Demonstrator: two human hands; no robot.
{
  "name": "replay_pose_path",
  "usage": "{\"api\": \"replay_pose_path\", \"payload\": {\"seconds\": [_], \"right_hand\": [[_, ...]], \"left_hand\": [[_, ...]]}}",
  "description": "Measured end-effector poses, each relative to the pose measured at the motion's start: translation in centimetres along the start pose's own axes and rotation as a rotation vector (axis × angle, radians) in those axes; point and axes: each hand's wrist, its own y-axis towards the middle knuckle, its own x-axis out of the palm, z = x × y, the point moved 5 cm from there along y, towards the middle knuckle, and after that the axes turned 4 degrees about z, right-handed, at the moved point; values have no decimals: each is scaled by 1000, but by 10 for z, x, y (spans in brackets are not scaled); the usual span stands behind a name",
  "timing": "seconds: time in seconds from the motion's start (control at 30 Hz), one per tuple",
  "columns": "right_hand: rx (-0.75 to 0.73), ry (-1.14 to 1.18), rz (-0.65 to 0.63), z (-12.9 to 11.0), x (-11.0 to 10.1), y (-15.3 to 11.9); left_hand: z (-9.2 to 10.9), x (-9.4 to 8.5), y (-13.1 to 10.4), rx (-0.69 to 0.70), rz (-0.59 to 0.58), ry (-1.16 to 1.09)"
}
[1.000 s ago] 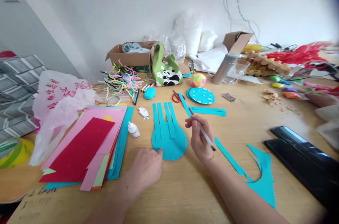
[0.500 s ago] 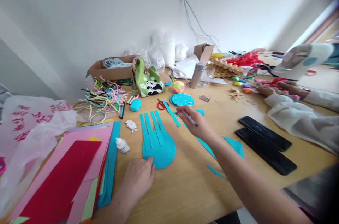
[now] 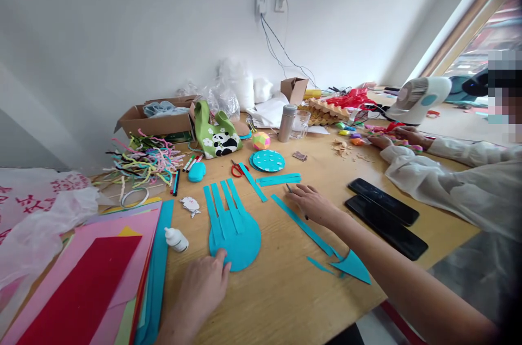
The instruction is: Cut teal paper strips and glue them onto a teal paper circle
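Note:
A round blue piece (image 3: pixel 240 244) lies on the table with several narrow strips reaching away from its upper edge. My left hand (image 3: pixel 204 279) rests at its lower left edge, a fingertip on the blue surface, holding nothing. Right of it, my right hand (image 3: pixel 310 203) lies palm down with fingers spread over a dark pen (image 3: pixel 305 217), whose two ends show from under the hand. Beyond the fingers are flat blue strips (image 3: pixel 279 179) and a slanting strip (image 3: pixel 253 182). A long strip (image 3: pixel 304 225) runs below the right hand toward a pointed scrap (image 3: pixel 355 267).
Coloured sheets (image 3: pixel 81 285), a white glue bottle (image 3: pixel 176 239) and a fish-shaped cutout (image 3: pixel 190 204) are at left. Red scissors (image 3: pixel 238 170), a dotted blue disc (image 3: pixel 269 160) and a flask (image 3: pixel 287 123) stand farther back. Two phones (image 3: pixel 383 201) lie right, near another person's sleeves (image 3: pixel 440 176).
My right hand has lowered to the table and its fingers have spread; the pen it held upright in its grip now lies beneath it. The view has turned right.

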Motion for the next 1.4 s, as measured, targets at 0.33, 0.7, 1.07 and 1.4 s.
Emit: {"api": "replay_pose_path", "payload": {"seconds": [0.33, 0.7, 1.07, 1.4], "right_hand": [[155, 5, 32, -15, -13, 8], [353, -6, -164, -58, 0, -8], [329, -12, -175, -63, -4, 6], [344, 62, -106, -88, -17, 50]], "left_hand": [[-2, 3, 1, -13, 2, -32], [0, 2, 1, -16, -7, -19], [-2, 3, 0, -8, 19, -60], [1, 1, -1, -22, -3, -53]]}}
